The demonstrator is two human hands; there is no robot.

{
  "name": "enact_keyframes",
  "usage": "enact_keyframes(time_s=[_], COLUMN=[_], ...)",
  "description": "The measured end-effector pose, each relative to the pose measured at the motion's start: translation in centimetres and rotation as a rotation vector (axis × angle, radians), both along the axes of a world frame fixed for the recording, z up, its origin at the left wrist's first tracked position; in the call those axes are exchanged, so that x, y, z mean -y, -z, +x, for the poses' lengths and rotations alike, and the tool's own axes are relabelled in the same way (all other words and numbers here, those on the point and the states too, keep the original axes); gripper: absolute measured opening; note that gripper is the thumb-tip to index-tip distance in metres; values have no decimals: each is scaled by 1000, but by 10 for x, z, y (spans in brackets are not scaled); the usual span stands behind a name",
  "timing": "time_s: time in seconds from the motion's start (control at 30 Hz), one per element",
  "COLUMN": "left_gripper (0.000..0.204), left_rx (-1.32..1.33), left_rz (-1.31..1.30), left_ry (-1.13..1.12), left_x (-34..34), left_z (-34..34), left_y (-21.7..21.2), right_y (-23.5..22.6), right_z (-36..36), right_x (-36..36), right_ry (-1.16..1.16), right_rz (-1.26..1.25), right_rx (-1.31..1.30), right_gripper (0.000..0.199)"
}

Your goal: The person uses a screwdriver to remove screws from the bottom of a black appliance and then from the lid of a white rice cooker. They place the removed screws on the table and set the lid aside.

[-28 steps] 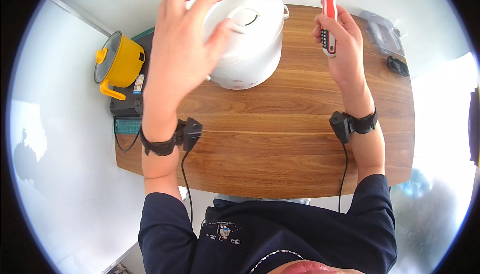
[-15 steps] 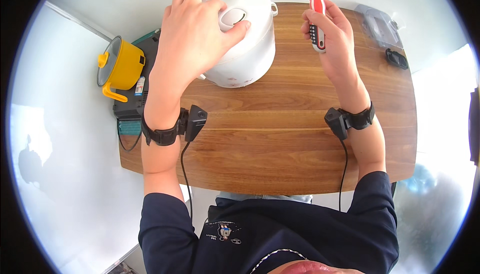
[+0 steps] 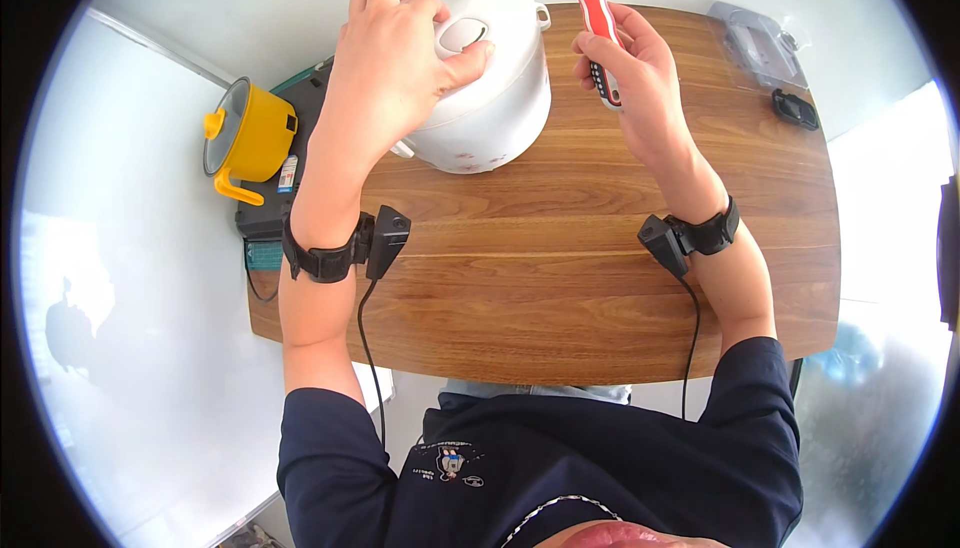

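Observation:
A white rice cooker (image 3: 490, 128) with a faint floral print stands at the far side of the table, left of the middle. Over its lid my left hand (image 3: 395, 58) is curled, fingers bent across the top and the thumb beside the oval vent (image 3: 463, 36); the fingertips are partly hidden. My right hand (image 3: 640, 73) is closed around the red, white and black handle of a screwdriver (image 3: 597, 18). Its metal shaft points up and away, past the table's far edge, and the tip is cut off by the picture's top.
On the left, a yellow electric pot (image 3: 262, 133) with a glass lid sits by a dark case (image 3: 265, 210). A clear plastic package (image 3: 765, 48) and a small black object (image 3: 794, 110) lie at the far right of the wooden table (image 3: 560, 268). Cables hang from both wrist bands.
My right hand has moved left with the screwdriver, closer to the rice cooker, and the screwdriver leans further left. My left hand stays on the lid. The view has shifted slightly.

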State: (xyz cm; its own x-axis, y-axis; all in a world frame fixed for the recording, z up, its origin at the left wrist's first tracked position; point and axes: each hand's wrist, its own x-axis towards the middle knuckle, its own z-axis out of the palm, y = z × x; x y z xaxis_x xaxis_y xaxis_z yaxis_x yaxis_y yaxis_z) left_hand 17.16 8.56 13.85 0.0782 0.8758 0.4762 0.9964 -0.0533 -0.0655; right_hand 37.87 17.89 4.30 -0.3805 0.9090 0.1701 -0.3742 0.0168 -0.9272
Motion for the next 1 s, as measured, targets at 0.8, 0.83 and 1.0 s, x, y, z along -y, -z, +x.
enact_keyframes(time_s=[0.8, 0.83, 1.0], left_gripper=[55, 50, 48], left_rx=[-41, -67, -81], left_rz=[-290, -331, -240], left_ry=[389, 408, 515], left_x=[-6, -9, -24], left_z=[-25, -27, -32], left_y=[-25, -28, -31], right_y=[3, 3, 2], right_z=[-5, -6, -7], right_x=[9, 9, 11], right_ry=[-21, -26, -20], right_rz=[129, 131, 135], right_rx=[128, 132, 174], right_gripper=[46, 46, 45])
